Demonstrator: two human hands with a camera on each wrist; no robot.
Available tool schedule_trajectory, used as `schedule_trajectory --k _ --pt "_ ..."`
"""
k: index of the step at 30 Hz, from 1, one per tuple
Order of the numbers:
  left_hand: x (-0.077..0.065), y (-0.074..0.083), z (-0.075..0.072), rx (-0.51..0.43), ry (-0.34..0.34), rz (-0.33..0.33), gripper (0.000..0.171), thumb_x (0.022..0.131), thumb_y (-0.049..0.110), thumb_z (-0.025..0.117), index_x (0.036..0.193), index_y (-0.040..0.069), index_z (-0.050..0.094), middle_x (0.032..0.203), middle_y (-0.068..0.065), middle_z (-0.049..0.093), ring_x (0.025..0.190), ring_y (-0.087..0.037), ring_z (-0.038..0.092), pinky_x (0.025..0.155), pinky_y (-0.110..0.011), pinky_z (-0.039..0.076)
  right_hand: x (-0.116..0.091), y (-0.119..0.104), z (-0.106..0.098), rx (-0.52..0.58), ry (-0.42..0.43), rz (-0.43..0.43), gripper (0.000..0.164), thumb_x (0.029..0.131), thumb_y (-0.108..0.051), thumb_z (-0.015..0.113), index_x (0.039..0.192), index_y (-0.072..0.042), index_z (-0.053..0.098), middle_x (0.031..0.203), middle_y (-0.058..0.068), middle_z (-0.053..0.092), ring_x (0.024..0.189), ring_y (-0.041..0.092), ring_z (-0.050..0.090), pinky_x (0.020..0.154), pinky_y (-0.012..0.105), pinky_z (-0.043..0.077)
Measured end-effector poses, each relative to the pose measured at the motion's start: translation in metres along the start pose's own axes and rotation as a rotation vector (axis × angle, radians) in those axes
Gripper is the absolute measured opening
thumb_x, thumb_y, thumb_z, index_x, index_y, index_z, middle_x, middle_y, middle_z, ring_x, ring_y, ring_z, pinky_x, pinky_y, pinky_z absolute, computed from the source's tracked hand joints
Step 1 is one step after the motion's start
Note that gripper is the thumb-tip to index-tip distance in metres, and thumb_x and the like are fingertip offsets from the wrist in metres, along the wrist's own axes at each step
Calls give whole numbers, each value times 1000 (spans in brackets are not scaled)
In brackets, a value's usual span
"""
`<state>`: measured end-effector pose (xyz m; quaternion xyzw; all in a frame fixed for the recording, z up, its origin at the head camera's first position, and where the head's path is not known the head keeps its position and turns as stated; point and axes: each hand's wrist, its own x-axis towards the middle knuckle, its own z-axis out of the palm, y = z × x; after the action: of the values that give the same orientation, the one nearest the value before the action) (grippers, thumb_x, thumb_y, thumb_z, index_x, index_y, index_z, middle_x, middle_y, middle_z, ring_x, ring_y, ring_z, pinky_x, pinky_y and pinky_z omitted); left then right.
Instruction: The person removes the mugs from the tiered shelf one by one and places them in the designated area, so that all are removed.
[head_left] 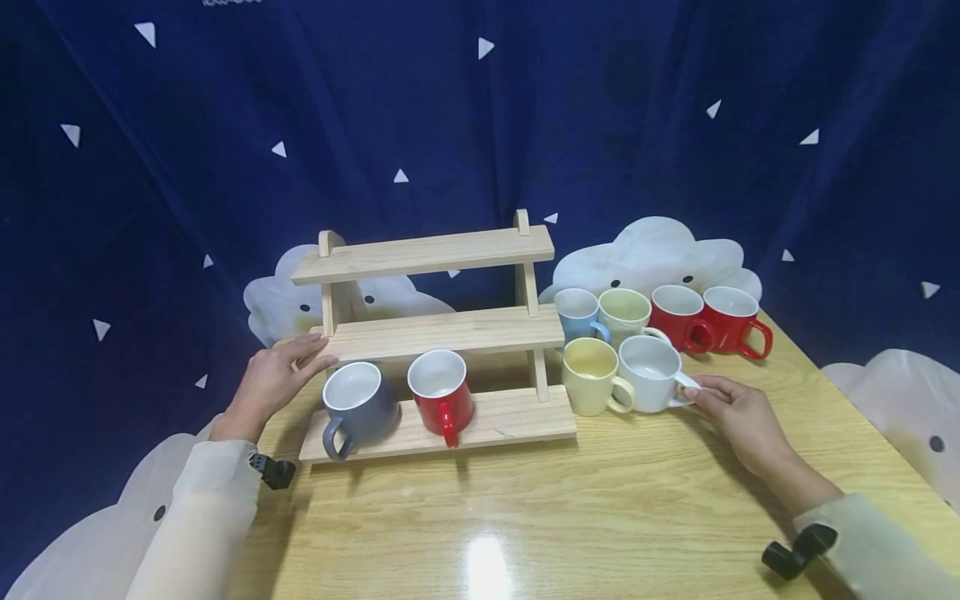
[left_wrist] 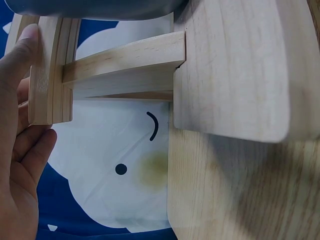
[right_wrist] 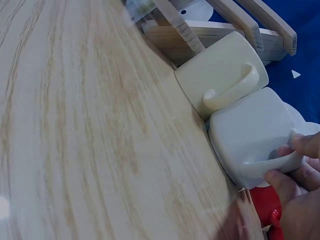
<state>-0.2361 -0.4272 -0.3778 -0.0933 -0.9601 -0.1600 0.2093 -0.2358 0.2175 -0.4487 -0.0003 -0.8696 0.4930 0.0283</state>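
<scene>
My right hand (head_left: 738, 417) pinches the handle of a white mug (head_left: 647, 375), which stands on the table beside a pale yellow mug (head_left: 588, 379). The right wrist view shows the thumb and fingers around that white handle (right_wrist: 272, 165). At the left, my left hand (head_left: 273, 379) grips the end of the middle board of a three-tier wooden shelf (head_left: 450, 332); in the left wrist view the thumb lies over the board end (left_wrist: 47, 75) with fingers beneath. A grey mug (head_left: 367, 408) and a red mug (head_left: 442, 396) stand on the bottom board.
Behind the white and yellow mugs stand a light blue mug (head_left: 576, 312), a pale green mug (head_left: 625, 312) and two red mugs, one nearer (head_left: 675, 315) and one farther right (head_left: 727, 321). A dark blue curtain (head_left: 480, 125) hangs behind the wooden table (head_left: 525, 508).
</scene>
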Motion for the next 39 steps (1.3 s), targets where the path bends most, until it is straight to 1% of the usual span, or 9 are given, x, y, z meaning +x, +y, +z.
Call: schedule_trajectory --k 6,9,12,16,20,24,29,33,39 --pt "0 0 -1 -2 0 -1 56 90 46 68 126 4 65 133 -16 59 124 -41 52 101 -61 37 0 2 -2 -20 -32 -62 52 98 -34 61 130 6 55 112 22 68 83 0 60 69 16 51" --pt "-1 0 -1 -1 1 0 56 90 46 68 126 3 65 133 -17 59 124 -41 52 101 -61 37 -1 -1 -5 -88 -39 -112 50 99 -34 60 130 5 56 112 22 69 87 4 60 71 17 48" --pt "0 -1 0 -1 1 3 56 90 46 68 126 4 65 133 -17 58 124 -41 52 101 -62 37 -2 -5 -8 -176 -32 -152 50 99 -36 58 130 2 57 115 22 68 98 16 63 81 30 49" --pt "0 -1 0 3 -3 4 56 90 46 69 127 4 65 133 -17 58 124 -42 52 101 -61 37 -2 -12 -11 -244 -10 -204 51 100 -40 56 132 -1 55 119 24 65 110 39 60 89 56 45" --pt "0 0 0 4 -3 2 56 90 46 68 127 3 65 134 -17 58 124 -42 52 102 -61 37 -5 -23 -14 -294 16 -281 50 99 -37 59 133 0 56 126 26 61 109 49 59 87 63 45" --pt "-1 1 -1 3 -5 -2 56 90 46 68 127 4 65 134 -17 57 125 -41 51 102 -61 36 -9 -34 -13 -365 57 -377 46 96 -33 64 130 -2 59 127 25 60 111 50 58 84 65 44" --pt "-1 0 0 -2 -10 -10 57 90 47 67 128 5 64 136 -16 56 126 -41 50 103 -61 36 -14 -48 -8 -429 86 -495 45 91 -28 72 127 -4 62 123 24 63 112 46 57 86 63 43" --pt "0 -1 1 -5 -7 -5 57 90 47 67 128 5 65 136 -16 56 125 -41 51 102 -62 36 -19 -57 0 -472 82 -599 45 86 -25 77 123 -4 63 121 23 64 111 43 57 88 61 44" --pt "-1 -2 2 -1 -7 -4 57 90 47 67 128 5 64 136 -17 56 125 -42 50 102 -62 36 -25 -69 15 -500 40 -749 47 79 -22 82 121 -8 64 115 12 68 111 34 59 90 56 47"
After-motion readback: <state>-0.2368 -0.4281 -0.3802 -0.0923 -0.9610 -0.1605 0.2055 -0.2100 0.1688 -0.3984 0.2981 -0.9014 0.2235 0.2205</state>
